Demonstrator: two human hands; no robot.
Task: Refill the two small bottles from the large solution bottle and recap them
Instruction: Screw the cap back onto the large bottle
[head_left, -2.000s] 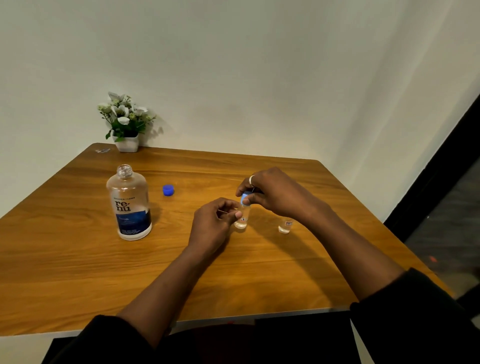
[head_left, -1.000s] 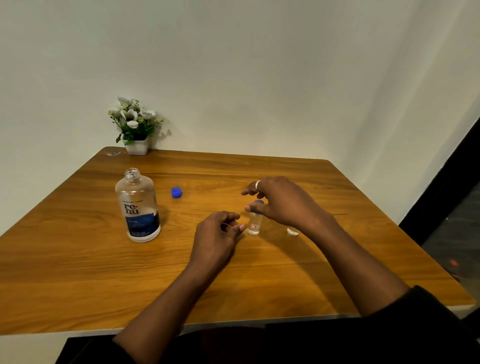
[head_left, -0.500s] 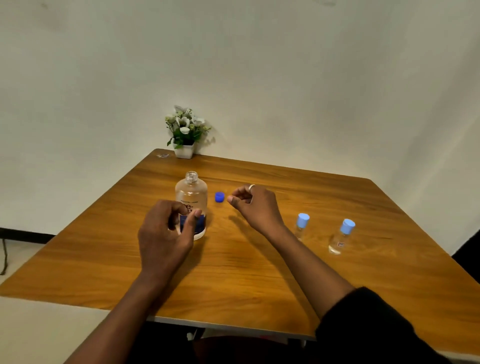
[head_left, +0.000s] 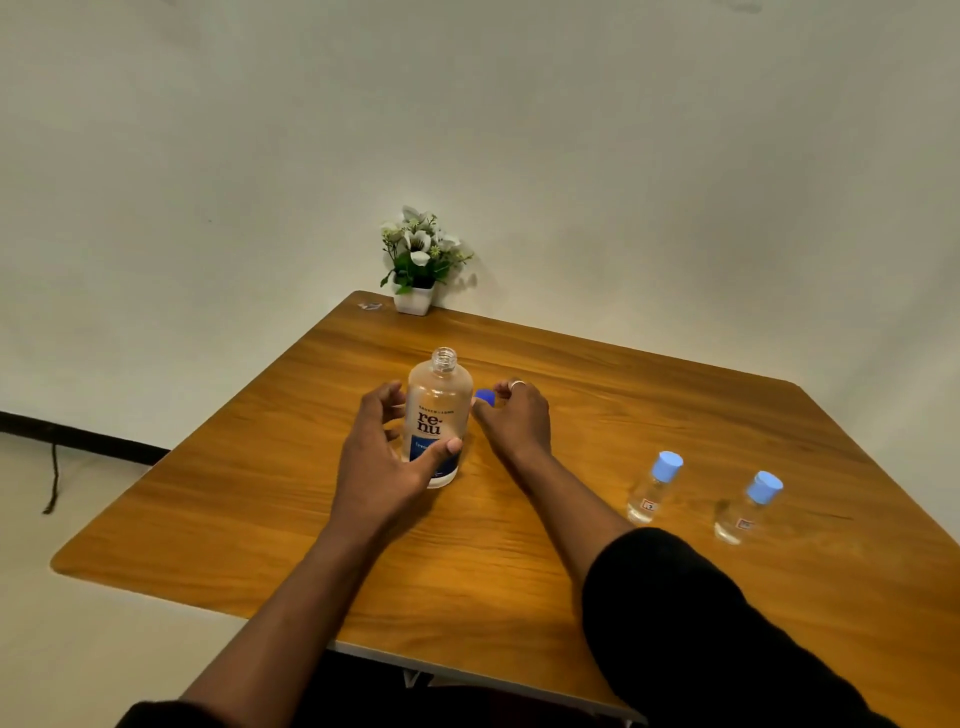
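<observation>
Now both of my hands have left the two small bottles and come over to the large solution bottle (head_left: 439, 410), which stands upright and uncapped near the middle of the wooden table (head_left: 291, 483). A moment ago I was working a light-blue cap onto one of the little ones. The nearer small bottle (head_left: 655, 486) and the farther small bottle (head_left: 748, 506) now stand side by side well off to my right, each with its light-blue cap on and neither touched. My left hand (head_left: 384, 457) wraps the big bottle low down, with the thumb pressed across the blue label and the fingers curled round its far left side. My right hand (head_left: 519, 421), the one with the ring (head_left: 517, 384), reaches just past the bottle's shoulder. Its thumb and forefinger sit either side of the dark blue cap (head_left: 485, 396) lying on the table, but I cannot tell whether they have pinched it yet. I take that to mean the refilling and recapping of the small pair are done. How full they are I can't make out from here. What is left, as I judge it, is only to close the big bottle.
</observation>
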